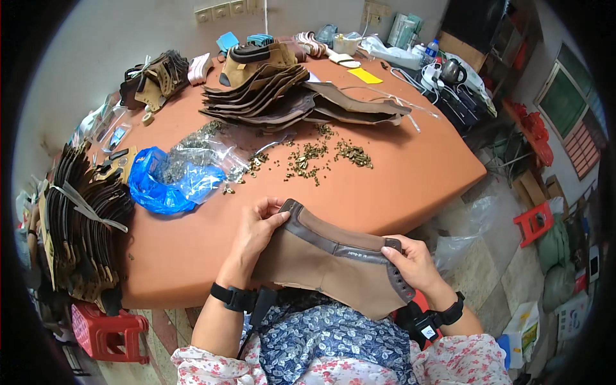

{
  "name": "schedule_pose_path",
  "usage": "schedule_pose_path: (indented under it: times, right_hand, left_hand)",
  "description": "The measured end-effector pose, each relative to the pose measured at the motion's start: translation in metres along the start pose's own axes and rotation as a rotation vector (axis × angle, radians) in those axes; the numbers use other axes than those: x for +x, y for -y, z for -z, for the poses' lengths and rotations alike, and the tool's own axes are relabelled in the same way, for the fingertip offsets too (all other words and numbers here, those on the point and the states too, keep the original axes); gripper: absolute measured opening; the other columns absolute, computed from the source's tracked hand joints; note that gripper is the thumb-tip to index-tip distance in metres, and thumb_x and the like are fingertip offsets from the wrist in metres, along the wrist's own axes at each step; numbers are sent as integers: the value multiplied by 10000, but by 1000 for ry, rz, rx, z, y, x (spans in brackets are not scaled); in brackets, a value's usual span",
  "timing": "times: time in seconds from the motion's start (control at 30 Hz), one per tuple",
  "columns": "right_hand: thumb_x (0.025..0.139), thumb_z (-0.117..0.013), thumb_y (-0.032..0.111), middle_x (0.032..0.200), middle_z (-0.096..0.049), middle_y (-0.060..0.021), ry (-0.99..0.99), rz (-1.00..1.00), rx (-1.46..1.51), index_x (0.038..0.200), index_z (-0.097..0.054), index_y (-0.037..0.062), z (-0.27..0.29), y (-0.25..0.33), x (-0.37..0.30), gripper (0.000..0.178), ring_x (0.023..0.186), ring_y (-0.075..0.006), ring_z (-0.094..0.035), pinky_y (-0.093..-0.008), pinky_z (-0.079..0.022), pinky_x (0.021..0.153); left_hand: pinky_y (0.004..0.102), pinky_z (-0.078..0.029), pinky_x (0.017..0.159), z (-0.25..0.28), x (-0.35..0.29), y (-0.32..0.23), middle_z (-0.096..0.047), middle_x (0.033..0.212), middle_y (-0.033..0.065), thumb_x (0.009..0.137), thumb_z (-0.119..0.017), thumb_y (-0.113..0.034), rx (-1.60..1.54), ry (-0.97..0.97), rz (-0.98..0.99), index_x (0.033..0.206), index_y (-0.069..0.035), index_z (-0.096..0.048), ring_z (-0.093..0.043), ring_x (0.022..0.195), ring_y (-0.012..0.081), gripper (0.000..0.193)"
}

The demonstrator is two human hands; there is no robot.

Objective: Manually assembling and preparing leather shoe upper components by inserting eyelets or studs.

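A brown shoe upper (pixel 327 266) with a dark collar band is stretched between my hands, in front of the table's near edge. My left hand (pixel 260 224) pinches its upper left corner, thumb on top. The right end, beside a row of eyelet holes, is gripped by my right hand (pixel 414 263). Beyond them on the table lie loose small brass-coloured eyelets (pixel 308 160) in several heaps. Left of these, a clear plastic bag (pixel 199 154) of the same small metal pieces rests against a crumpled blue plastic bag (pixel 154 183).
An orange-covered table (pixel 410 192) spreads before me. Stacked uppers (pixel 256 96) stand at its back, a tied bundle (pixel 83 218) at its left edge, and a smaller bundle (pixel 160 80) farther back. Red stools (pixel 109 333) stand on the floor. A kettle (pixel 453 72) sits at the far right.
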State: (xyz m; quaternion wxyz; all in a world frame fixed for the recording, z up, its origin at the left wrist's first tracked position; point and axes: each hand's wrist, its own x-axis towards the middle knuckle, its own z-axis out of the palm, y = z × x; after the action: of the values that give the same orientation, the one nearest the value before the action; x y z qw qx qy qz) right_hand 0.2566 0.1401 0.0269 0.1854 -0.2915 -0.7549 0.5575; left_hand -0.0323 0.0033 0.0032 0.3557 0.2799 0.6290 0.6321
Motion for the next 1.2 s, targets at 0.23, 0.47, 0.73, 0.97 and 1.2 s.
schedule_pose_path:
  times: [0.23, 0.47, 0.73, 0.97, 1.2]
  right_hand:
    - [882, -629, 47, 875, -719, -149, -144, 251, -253, 1092, -657, -30, 4, 25, 1, 225, 811, -153, -697, -274, -525, 719]
    - [877, -636, 25, 903, -711, -68, -239, 250, -107, 1045, -664, -56, 22, 41, 14, 189, 835, -106, -637, -262, -506, 768]
    - [921, -634, 97, 957, -657, -12, -468, 386, 97, 1099, -642, -42, 91, 62, 87, 227, 840, -81, -592, -230, -485, 772]
    - [945, -615, 111, 903, -661, 16, -494, 505, 215, 1039, -673, -25, 141, 65, 194, 176, 761, -42, -576, -207, -468, 698]
    - [942, -629, 143, 888, -675, 1, -484, 412, 183, 1024, -684, -5, 167, 42, 277, 178, 728, -61, -590, -224, -478, 677]
  left_hand:
    - [213, -501, 712, -2, -8, -16, -698, 879, 41, 884, -658, -46, -128, 34, -1, 1027, 17, -686, -626, 763, 82, 158]
    - [257, -481, 811, -4, -11, -38, -694, 854, 28, 891, -665, -84, -86, -71, -266, 1162, -8, -647, -617, 893, 110, 282]
    - [356, -424, 977, 50, -10, -29, -623, 1178, 94, 870, -681, -125, 487, -396, -295, 1246, -44, -598, -566, 1113, 176, 394]
    - [286, -501, 897, 71, -16, 1, -647, 1107, 108, 846, -675, -9, 272, -273, -143, 1180, 48, -602, -618, 1052, 172, 346]
    - [249, -496, 698, 68, -72, -111, -685, 907, 123, 724, -726, -127, 208, 120, -363, 1004, 16, -687, -639, 777, 158, 317]
